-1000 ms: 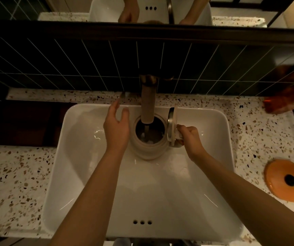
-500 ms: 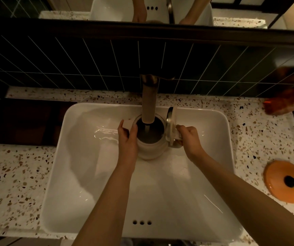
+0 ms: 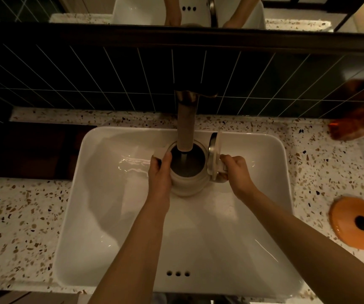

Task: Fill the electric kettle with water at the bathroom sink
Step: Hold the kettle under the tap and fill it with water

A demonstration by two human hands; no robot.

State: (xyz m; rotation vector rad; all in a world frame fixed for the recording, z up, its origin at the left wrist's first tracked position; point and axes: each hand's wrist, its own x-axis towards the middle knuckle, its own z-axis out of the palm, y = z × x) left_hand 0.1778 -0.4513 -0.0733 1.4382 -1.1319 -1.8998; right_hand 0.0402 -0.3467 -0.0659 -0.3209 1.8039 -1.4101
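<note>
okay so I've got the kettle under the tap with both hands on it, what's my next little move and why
Probably just hold the kettle steady: its lid is flipped open, the faucet spout sits over its mouth, and water seems to be running in. The fill level can't be read.

Sink (image 3: 93,216): plain glossy white. Kettle (image 3: 187,183): cream body, dark interior; lid (image 3: 215,156) white with a metallic inner face. Worktop (image 3: 18,227): pale speckled terrazzo with brown and black chips. Wall tiles (image 3: 88,80): dark, possibly black, with pale grout lines. Disc (image 3: 356,222) at right: orange, black centre.
</note>
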